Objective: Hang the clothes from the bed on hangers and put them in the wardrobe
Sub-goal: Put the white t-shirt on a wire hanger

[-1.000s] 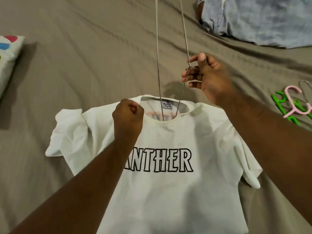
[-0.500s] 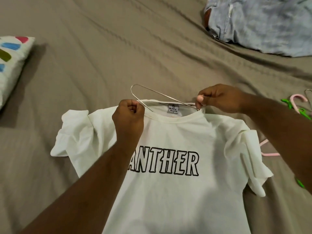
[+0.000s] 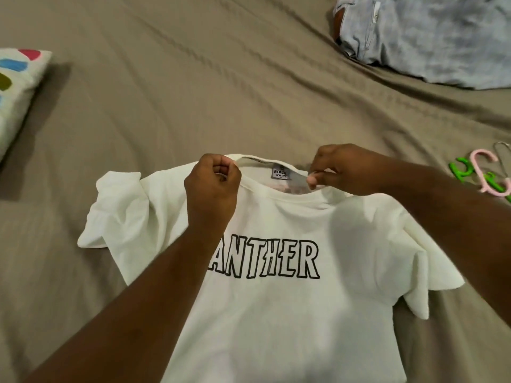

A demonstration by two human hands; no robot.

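T-shirt [image 3: 276, 313], white with black outlined lettering, lies face up and flat on the brown bed sheet [image 3: 193, 92], sleeves rumpled at both sides. Left hand [image 3: 213, 186] is clenched on the collar [image 3: 276, 190] at the shirt's left shoulder, with the fabric gathered inside the fist. Right hand [image 3: 343, 170] pinches the collar rim at the opposite side between thumb and fingers. A small label [image 3: 280, 174] shows inside the neck opening between the two hands. A pinkish shape shows below the label; what it is cannot be told.

Pale jeans [image 3: 428, 37] lie well beyond the shirt's right shoulder. A green hanger [image 3: 467, 176] and a pink hanger [image 3: 484, 167] lie together past the right sleeve. A spotted pillow [image 3: 16, 87] lies well apart from the left sleeve.
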